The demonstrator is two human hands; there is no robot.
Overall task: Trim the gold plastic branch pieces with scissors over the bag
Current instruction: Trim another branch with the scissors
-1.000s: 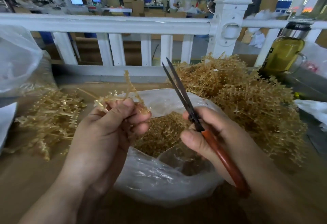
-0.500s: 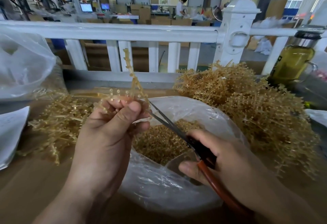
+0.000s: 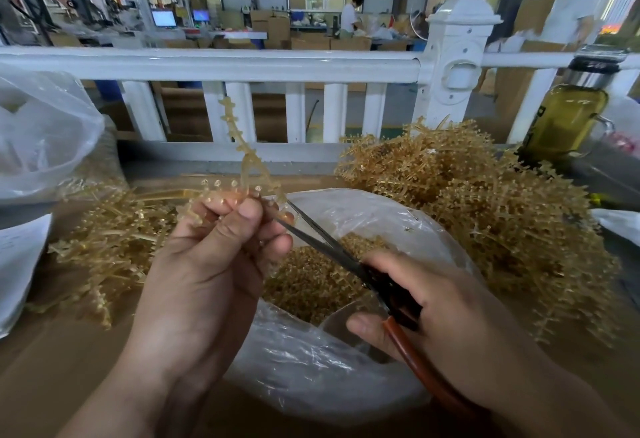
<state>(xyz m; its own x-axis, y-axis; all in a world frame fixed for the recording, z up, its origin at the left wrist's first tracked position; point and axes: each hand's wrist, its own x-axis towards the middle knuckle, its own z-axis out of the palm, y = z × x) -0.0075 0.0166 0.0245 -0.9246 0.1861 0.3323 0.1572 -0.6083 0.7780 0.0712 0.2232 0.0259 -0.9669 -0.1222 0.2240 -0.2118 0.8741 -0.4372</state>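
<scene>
**While the blades meet the branch, both hands work above the bag**

As the left hand [image 3: 207,264] pinches a gold branch [image 3: 247,157] between thumb and curled fingers, the stem stands nearly upright above the knuckles, tilted a little to the left; its lower side twigs fan out along the fingertips. Scissors [image 3: 322,243] reach in from the lower right; their dark blades are slightly parted, with the tips at the base of the branch, just beside the left thumb. Clenched round the red-brown handles, the right hand [image 3: 433,302] has its fingers wrapped over the top and its thumb underneath. Branch, blades and both hands sit over the open mouth of a clear bag [image 3: 311,368], which lies on a brown table [image 3: 52,368]; inside it is a heap of small gold bits [image 3: 311,278]. A large pile [image 3: 485,212] of gold branches rises to the right of the bag; a looser, flatter pile [image 3: 110,243] spreads to the left, behind the left hand. Further left lie a second bag [image 3: 41,132] and a white sheet [image 3: 17,264]; a white railing [image 3: 242,63] runs along the far edge; a bottle [image 3: 564,119] of yellow-green liquid stands at the right, behind the large pile.
</scene>
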